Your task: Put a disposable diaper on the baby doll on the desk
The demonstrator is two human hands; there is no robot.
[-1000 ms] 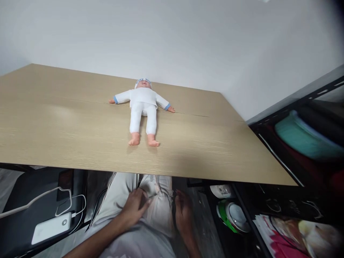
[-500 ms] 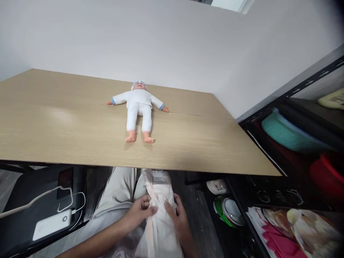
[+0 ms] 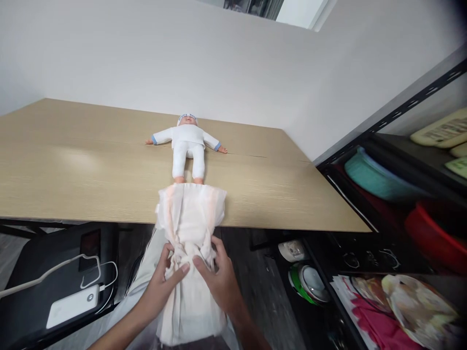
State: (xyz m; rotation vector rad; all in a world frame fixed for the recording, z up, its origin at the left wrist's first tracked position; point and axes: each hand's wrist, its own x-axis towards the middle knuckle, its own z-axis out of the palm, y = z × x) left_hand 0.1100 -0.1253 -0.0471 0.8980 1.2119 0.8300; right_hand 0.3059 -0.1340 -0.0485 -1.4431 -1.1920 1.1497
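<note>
A white diaper (image 3: 195, 209) with pale peach side strips is spread lengthwise between my hands, gathered at its middle. My left hand (image 3: 166, 277) pinches its left edge, thumb on top. On the opposite edge, my right hand (image 3: 218, 274) grips it the same way, its thumb close to the left one. The diaper's far end stands over the table's front edge and hides the feet of a baby doll (image 3: 188, 141). That doll lies on its back, arms spread, in a white suit with blue cuffs and a printed headband.
The doll lies on a wooden table (image 3: 91, 184) against a wall. At left, a black chair (image 3: 25, 272) bears a white power bank (image 3: 73, 307) with a cable. Right-hand shelves hold a teal basin (image 3: 379, 177), a red basin (image 3: 434, 238) and pink cloth (image 3: 379, 321).
The diaper has come up and left, its far end now opened out wider above the table edge. Both hands have moved left with it. The view has shifted slightly.
</note>
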